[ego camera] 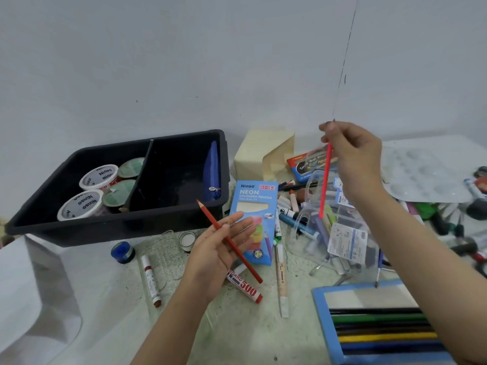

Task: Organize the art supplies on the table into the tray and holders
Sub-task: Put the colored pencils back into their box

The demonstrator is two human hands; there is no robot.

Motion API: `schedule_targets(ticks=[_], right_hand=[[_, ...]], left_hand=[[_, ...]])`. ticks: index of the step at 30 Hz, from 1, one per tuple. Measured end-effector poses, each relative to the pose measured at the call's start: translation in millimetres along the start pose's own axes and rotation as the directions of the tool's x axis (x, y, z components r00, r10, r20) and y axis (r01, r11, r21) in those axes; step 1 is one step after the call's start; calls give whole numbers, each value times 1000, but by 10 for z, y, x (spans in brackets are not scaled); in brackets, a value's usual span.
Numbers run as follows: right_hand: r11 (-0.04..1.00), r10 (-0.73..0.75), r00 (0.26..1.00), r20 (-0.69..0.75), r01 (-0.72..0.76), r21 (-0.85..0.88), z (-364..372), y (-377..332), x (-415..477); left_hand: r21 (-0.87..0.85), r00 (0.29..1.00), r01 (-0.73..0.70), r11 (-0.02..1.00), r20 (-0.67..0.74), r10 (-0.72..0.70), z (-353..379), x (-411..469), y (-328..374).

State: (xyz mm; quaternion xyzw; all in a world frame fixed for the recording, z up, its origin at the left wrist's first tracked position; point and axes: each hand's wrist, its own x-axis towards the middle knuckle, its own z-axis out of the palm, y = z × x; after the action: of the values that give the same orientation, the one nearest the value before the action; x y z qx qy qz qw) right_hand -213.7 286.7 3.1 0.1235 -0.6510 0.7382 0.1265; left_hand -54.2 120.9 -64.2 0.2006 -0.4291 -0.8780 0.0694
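My left hand (218, 248) lies palm up over the table, and its thumb pins a red coloured pencil (249, 262) across the straight fingers, tip pointing up left. My right hand (353, 156) is raised and pinches the top of a bright red-pink pencil (324, 185) that hangs point down. A black two-part tray (118, 227) stands at the left; its left part holds several Ninso paint tubs (98, 175), its right part a blue pencil case (212, 172). A blue Ninso neon pencil box (257, 198) lies between my hands.
A cream holder (253, 154) stands behind the box. Loose markers (245, 285), a blue paint pot (122, 251) and clear cups (187, 239) lie in front of the tray. Clear pouches with pens (340, 233) clutter the right. An open pencil set (382, 327) lies at lower right.
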Motion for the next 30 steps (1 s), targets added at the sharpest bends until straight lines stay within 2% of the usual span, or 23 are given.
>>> schedule_targets(ticks=[2,6,10,11,13,15,17,19,20,22,24,25,27,30], right_hand=[[999,35,988,148,-30,-34,31,-94,-53],[984,175,902,395,-144,-107,202,-64,-234],[959,252,825,506,-142,-246,358,165,-368],[949,259,820,510,-118,-294,376,228,-374],[912,217,861,461,-11,-409,389,379,-327],[792,117,912,393,153,-591,361,508,-212],[518,82,910,407,310,-797,306,617,-73],[288,179,882,436,377,-880,264,685,36],[232,217,869,445,397,-888,258,704,69],[200,237,854,464,424,-883,261,731,126],[249,257,848,463,405,-880,258,718,194],[322,264,850,455,367,-873,240,711,235],[538,266,865,426,234,-810,174,687,337],[816,171,929,328,53,-576,67,531,463]], left_hand=[[12,999,15,1000,33,-16,3,41,-7],[90,987,63,994,140,-76,85,123,-34],[173,952,102,980,268,-147,190,161,-57],[182,952,111,977,264,-158,209,164,-63],[165,960,136,977,223,-171,231,167,-76],[137,970,143,980,179,-166,229,186,-83],[131,974,142,981,156,-162,218,209,-73],[140,977,135,981,144,-155,207,223,-58],[149,980,127,981,135,-147,200,231,-53],[161,985,109,981,115,-128,201,240,-35],[143,984,104,984,128,-123,210,243,-10],[127,983,103,987,137,-120,209,249,0],[90,983,94,991,147,-107,201,261,30],[57,988,72,996,136,-79,206,286,60]])
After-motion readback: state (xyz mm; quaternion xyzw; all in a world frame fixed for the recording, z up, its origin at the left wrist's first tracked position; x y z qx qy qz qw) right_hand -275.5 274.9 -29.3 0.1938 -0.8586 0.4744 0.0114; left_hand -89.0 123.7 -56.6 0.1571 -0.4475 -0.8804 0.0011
